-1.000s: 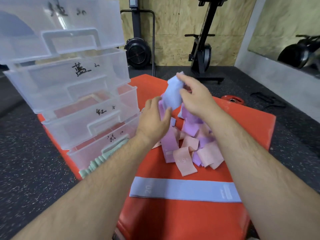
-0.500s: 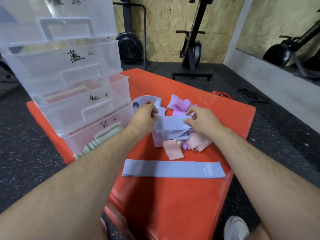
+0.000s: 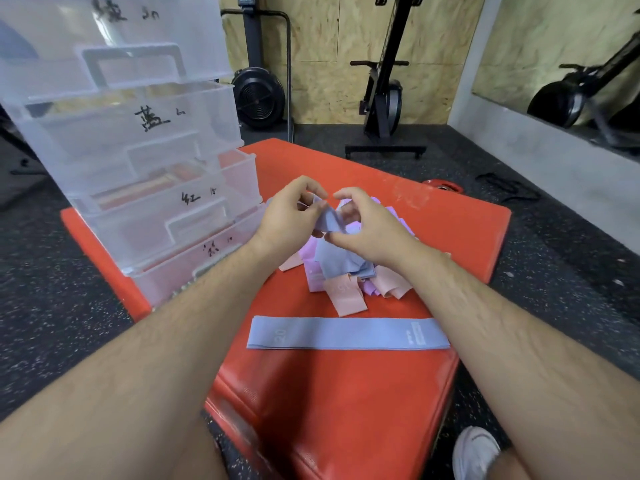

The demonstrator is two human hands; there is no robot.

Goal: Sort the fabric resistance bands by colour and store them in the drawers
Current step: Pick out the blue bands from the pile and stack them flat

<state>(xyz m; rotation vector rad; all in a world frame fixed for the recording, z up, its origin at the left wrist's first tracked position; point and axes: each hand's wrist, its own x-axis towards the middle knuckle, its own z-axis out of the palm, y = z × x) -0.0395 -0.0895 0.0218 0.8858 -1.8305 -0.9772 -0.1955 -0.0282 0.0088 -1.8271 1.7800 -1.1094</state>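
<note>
A blue fabric band [image 3: 327,221] hangs between both hands above a heap of pink and purple bands [image 3: 346,287] on the orange mat [image 3: 339,403]. My left hand [image 3: 289,216] pinches its upper end. My right hand [image 3: 367,226] pinches it lower down, with the rest drooping onto the heap. A second blue band [image 3: 346,333] lies flat and straight on the mat, nearer to me. At the left stands the clear drawer unit [image 3: 138,161] with hand-written labels, its drawers pulled out in steps.
Green bands peek from the lowest drawer [image 3: 194,268], mostly hidden by my left forearm. Dark speckled floor surrounds the mat. Exercise machines [image 3: 384,98] stand at the back wall. My white shoe [image 3: 476,452] is at the bottom right.
Both hands brought the blue band down from high above the heap, spread it, and now hold it bunched between them just over the heap. The view has shifted slightly.
</note>
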